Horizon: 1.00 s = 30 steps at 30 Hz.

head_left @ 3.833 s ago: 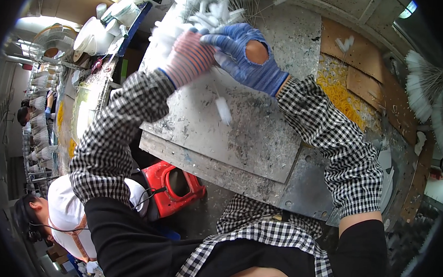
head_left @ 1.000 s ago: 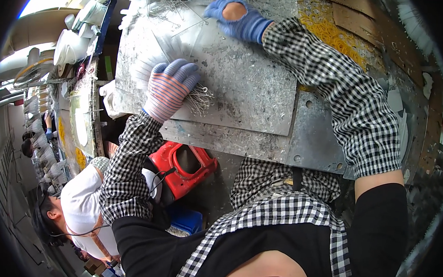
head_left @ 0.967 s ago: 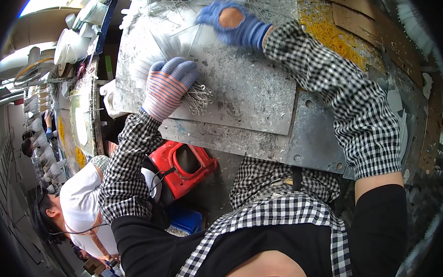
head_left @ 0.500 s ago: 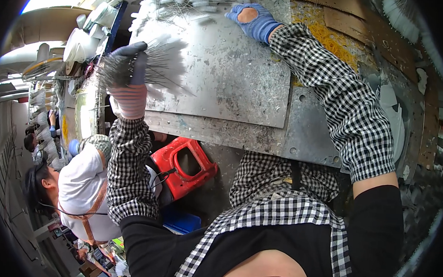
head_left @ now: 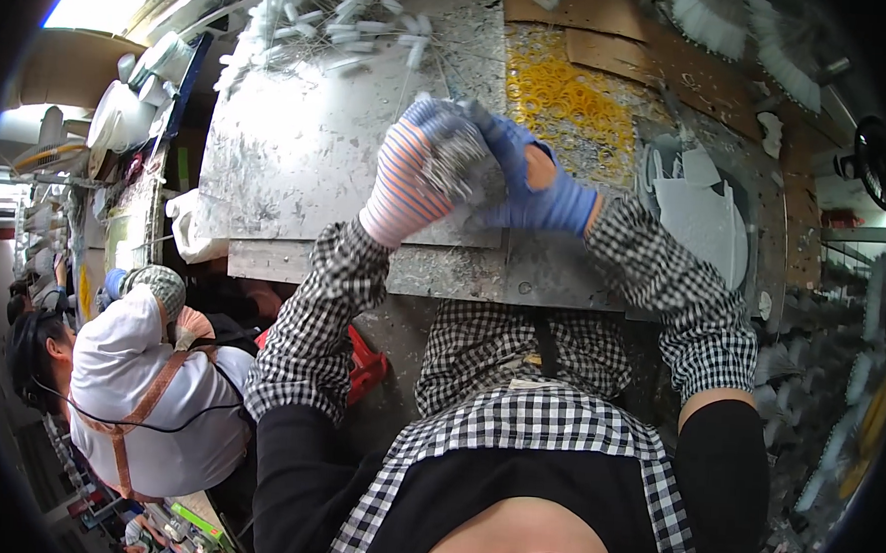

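Note:
A bundle of thin wire-stemmed brushes (head_left: 457,162) is held between my two hands above the near part of the metal-topped table, stem ends pointing up toward me. My left hand (head_left: 411,165), in a striped pink and blue glove, wraps the bundle from the left. From the right, my right hand (head_left: 538,181), in a blue glove with a hole over its back, cups the same bundle; its fingers are smeared by motion. Farther back lies a loose pile of white-headed brushes (head_left: 350,36) with wire stems, partly blurred.
Many yellow rings (head_left: 573,93) lie on the table right of my hands, beside brown cardboard (head_left: 577,8). A white broken sheet (head_left: 702,210) sits farther right. At left, another person in a white top (head_left: 156,402) works close by. A red stool (head_left: 366,365) stands under my left arm.
My left hand has brought the bundle rightward to the middle. My right hand has come back from beside the brush pile and met it there. The view has shifted, and the nearby person has turned.

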Each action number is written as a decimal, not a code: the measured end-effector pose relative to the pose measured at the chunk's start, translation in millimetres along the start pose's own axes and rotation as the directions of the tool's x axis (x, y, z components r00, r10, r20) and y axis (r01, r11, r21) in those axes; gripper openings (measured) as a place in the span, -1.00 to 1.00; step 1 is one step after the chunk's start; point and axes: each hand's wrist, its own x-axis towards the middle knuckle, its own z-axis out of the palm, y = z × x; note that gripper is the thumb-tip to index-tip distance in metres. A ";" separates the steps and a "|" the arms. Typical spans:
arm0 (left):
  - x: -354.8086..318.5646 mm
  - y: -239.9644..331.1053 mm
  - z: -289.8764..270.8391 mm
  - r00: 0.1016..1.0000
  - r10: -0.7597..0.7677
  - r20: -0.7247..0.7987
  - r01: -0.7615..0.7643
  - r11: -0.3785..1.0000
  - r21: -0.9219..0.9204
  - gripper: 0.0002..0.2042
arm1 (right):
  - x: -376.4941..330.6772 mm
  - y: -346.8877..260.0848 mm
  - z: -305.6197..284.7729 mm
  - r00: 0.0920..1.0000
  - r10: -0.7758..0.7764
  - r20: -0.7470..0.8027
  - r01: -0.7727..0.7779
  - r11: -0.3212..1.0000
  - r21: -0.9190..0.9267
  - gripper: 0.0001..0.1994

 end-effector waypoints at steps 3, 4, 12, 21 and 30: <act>4.1 34.3 26.7 0.925 0.375 0.055 -0.378 0.923 0.065 -0.69 | -23.3 -21.8 -5.6 0.981 -0.034 -0.193 0.074 0.976 0.203 0.26; -8.4 24.0 43.8 0.982 0.185 -0.044 -0.188 0.980 -0.059 -0.67 | -40.5 -24.5 -2.9 0.980 0.074 -0.186 -0.042 0.985 0.169 0.27; 10.5 61.7 75.4 0.985 0.025 0.171 -0.037 0.997 0.070 -0.52 | -22.0 -108.0 -138.4 0.983 0.129 -0.134 -0.140 0.987 -0.075 0.01; -32.6 11.8 135.2 0.930 -0.339 -0.139 0.143 0.686 -0.713 -0.64 | 13.4 -128.9 -116.8 0.993 0.038 0.109 -0.006 0.960 -0.280 -0.40; -6.2 54.1 92.3 0.933 -0.316 0.173 0.360 0.820 -0.444 -0.66 | -11.9 -80.0 -120.4 0.992 0.038 -0.117 -0.026 0.995 0.101 0.09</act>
